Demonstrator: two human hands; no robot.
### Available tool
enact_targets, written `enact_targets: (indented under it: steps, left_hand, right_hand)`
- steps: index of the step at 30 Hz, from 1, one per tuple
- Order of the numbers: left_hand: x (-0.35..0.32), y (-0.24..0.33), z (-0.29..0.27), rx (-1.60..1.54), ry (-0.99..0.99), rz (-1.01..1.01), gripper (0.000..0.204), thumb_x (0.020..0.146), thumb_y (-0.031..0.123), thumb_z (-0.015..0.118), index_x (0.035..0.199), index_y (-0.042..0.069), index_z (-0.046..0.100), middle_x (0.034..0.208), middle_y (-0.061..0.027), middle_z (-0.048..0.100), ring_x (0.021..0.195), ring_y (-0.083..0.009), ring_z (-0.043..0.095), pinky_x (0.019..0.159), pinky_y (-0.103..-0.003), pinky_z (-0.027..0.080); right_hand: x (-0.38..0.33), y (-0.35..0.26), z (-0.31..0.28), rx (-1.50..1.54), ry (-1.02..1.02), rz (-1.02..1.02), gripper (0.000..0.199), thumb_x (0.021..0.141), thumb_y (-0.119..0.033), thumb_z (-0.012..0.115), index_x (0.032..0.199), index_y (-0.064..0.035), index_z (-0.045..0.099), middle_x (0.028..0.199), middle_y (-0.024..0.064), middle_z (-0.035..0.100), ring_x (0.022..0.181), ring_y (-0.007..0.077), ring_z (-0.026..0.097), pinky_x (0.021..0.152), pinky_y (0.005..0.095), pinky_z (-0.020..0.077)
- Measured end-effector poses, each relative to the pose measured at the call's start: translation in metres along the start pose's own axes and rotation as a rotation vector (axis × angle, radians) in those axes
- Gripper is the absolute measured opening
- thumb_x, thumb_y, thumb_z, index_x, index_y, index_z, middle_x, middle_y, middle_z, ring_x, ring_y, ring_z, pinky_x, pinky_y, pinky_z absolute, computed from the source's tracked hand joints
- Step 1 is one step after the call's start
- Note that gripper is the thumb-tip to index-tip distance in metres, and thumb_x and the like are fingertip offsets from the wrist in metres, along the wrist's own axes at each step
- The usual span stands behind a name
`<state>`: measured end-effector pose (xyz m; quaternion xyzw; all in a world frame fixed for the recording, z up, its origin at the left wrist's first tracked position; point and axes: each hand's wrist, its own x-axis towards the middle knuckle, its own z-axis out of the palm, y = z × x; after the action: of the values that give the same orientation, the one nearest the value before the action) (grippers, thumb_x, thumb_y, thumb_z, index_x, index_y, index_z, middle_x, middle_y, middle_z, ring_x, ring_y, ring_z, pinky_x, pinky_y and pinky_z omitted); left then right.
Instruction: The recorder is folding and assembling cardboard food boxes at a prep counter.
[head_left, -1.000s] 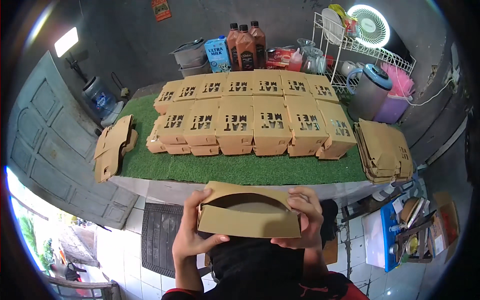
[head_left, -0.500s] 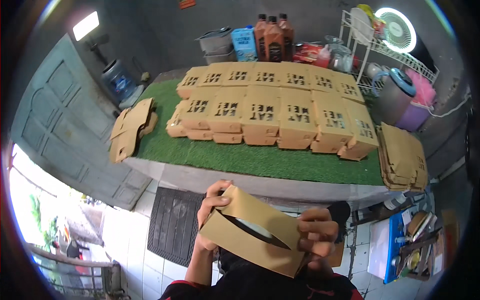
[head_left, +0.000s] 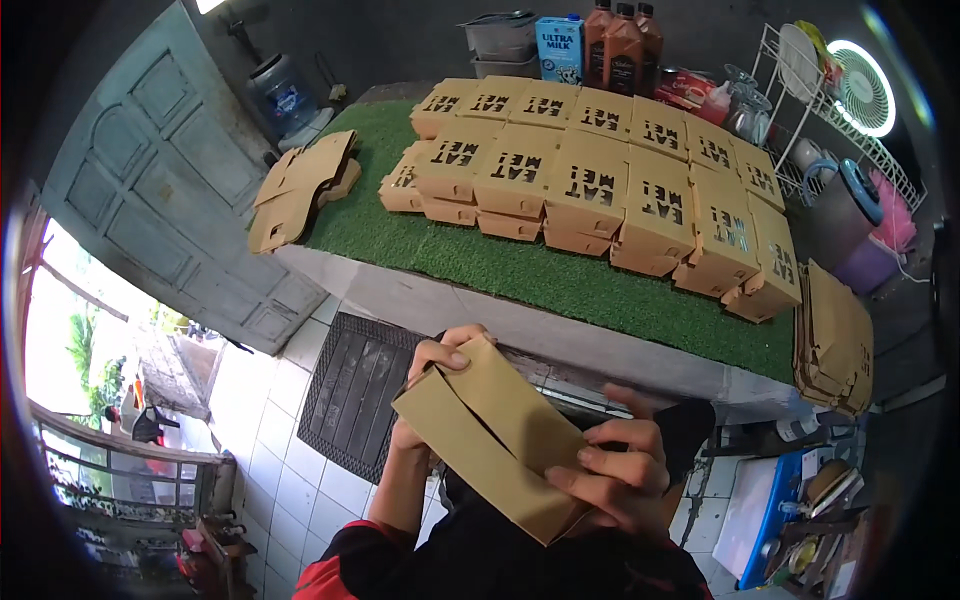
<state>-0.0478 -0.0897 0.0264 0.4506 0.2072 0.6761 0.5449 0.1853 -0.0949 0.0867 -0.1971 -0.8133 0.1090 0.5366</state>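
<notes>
Both of my hands hold one brown cardboard box close to my body, tilted down to the right. My left hand grips its upper left corner, fingers curled over the edge. My right hand clasps its lower right end, fingers spread over the flaps. The box looks partly folded, with a seam running along its length. Ahead of me, several assembled brown boxes with black print sit in rows, some stacked, on a table covered with green turf.
Flat unfolded boxes lie at the table's left end and in a pile at its right end. Bottles, a milk carton and a dish rack stand behind. A black mat lies on the tiled floor beside a pale blue door.
The view has swung so the table now sits farther up and right. The box in my hands has turned from level to slanting down to the right, with my right hand lower.
</notes>
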Motion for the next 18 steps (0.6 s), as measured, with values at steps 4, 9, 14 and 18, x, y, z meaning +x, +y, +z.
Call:
enact_targets:
  steps: [4, 9, 14, 18]
  left_hand:
    - [-0.002, 0.002, -0.011, 0.058, 0.023, 0.076, 0.059, 0.068, 0.033, 0.080, 0.116, 0.014, 0.052, 0.132, -0.0241, 0.043, 0.121, -0.0331, 0.048, 0.101, -0.043, 0.044]
    - [0.001, 0.008, -0.011, 0.108, -0.058, 0.131, 0.054, 0.075, 0.032, 0.081, 0.117, 0.014, 0.052, 0.130, -0.0246, 0.044, 0.119, -0.0319, 0.050, 0.097, -0.041, 0.048]
    - [0.003, 0.008, -0.015, 0.138, -0.124, 0.153, 0.051, 0.079, 0.033, 0.079, 0.117, 0.012, 0.052, 0.130, -0.0258, 0.045, 0.112, -0.0321, 0.054, 0.090, -0.040, 0.051]
    - [0.001, 0.013, -0.009, 0.243, -0.003, 0.310, 0.051, 0.079, 0.036, 0.078, 0.117, 0.010, 0.054, 0.125, -0.0263, 0.051, 0.103, -0.0305, 0.059, 0.086, -0.038, 0.051]
  right_hand:
    - [0.001, 0.003, 0.002, 0.117, -0.060, 0.116, 0.042, 0.064, -0.036, 0.087, 0.097, -0.0137, 0.076, 0.095, 0.0018, 0.053, 0.088, 0.0229, 0.059, 0.082, 0.0382, 0.0575]
    - [0.010, -0.007, -0.002, 0.080, -0.249, 0.253, 0.059, 0.062, -0.036, 0.088, 0.116, -0.0149, 0.073, 0.102, 0.0025, 0.045, 0.099, 0.0241, 0.058, 0.077, 0.0342, 0.0561]
    - [0.011, -0.004, -0.009, 0.173, -0.302, 0.225, 0.061, 0.064, -0.033, 0.088, 0.120, -0.0153, 0.072, 0.105, 0.0046, 0.047, 0.106, 0.0281, 0.059, 0.086, 0.0357, 0.0572]
    - [-0.003, 0.004, 0.000, 0.372, -0.140, 0.297, 0.060, 0.065, -0.030, 0.090, 0.119, -0.0133, 0.070, 0.114, 0.0099, 0.054, 0.113, 0.0361, 0.061, 0.093, 0.0400, 0.0562]
